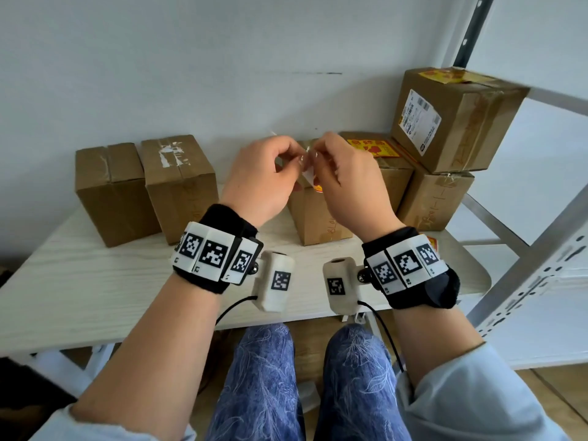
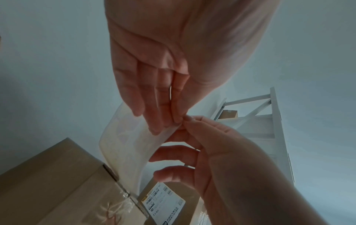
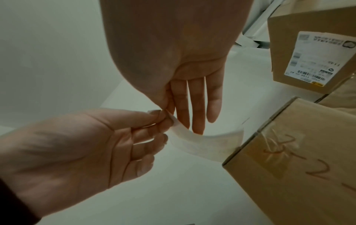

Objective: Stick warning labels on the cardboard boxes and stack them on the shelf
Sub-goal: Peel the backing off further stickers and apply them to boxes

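My left hand (image 1: 294, 160) and right hand (image 1: 313, 154) meet in the air above the middle cardboard box (image 1: 318, 214) on the table. Both pinch the same corner of a curled white label strip (image 1: 310, 176) with a bit of red and yellow print. In the left wrist view the left hand (image 2: 179, 121) holds the strip (image 2: 123, 144), which hangs down to a box edge (image 2: 57, 190). In the right wrist view the right hand (image 3: 167, 111) pinches the strip (image 3: 192, 144) beside a taped box (image 3: 298, 159).
Two plain boxes (image 1: 108, 192) (image 1: 179, 186) stand at the table's (image 1: 79, 297) back left. At the right a box bears a yellow-red label (image 1: 375, 148); another with a shipping label (image 1: 455, 122) is stacked on a box (image 1: 436, 198). A metal shelf frame (image 1: 525, 259) stands right.
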{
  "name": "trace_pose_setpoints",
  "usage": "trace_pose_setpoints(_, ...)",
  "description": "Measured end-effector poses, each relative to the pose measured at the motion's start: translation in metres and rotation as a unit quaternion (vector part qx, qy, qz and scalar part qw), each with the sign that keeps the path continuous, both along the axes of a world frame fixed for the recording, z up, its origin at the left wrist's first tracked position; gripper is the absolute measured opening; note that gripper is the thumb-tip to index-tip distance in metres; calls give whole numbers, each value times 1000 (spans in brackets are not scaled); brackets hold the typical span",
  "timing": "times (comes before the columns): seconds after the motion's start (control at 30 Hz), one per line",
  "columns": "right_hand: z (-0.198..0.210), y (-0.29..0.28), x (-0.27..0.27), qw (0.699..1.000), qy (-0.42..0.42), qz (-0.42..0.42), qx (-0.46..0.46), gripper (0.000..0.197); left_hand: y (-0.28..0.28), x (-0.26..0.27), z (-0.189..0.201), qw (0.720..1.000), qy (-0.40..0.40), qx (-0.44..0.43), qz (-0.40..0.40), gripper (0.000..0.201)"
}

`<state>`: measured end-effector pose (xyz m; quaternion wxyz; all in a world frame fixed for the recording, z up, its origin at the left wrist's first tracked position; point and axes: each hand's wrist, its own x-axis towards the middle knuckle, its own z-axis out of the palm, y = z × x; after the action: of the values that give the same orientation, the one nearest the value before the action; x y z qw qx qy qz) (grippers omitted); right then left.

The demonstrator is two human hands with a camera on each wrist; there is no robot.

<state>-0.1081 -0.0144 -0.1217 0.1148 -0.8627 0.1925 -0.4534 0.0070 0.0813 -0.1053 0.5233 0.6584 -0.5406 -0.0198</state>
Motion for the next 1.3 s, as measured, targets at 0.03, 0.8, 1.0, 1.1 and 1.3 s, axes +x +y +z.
trace_pose_setpoints(0.03, 2, -2, 1, 1000, -5, 4, 5, 26, -2, 1, 3, 1000, -5, -3, 1, 9)
trace_pose_setpoints(0.8, 61, -86, 65, 988, -56, 107, 96, 16, -88, 75, 42, 993, 39, -92, -60, 13)
trace_pose_setpoints(1.0, 68, -98, 79, 988, -72, 106, 86, 17, -104, 82, 47, 990, 36, -124, -51, 11)
trace_pose_setpoints(1.1, 69, -103, 82, 991, -64, 95, 64, 18, -109, 84, 46, 987, 57, -138, -67, 14)
trace_pose_setpoints(1.3, 66, -112, 83, 985, -65, 118, 112, 18, -117, 84, 42, 981, 99, -137, -93, 18)
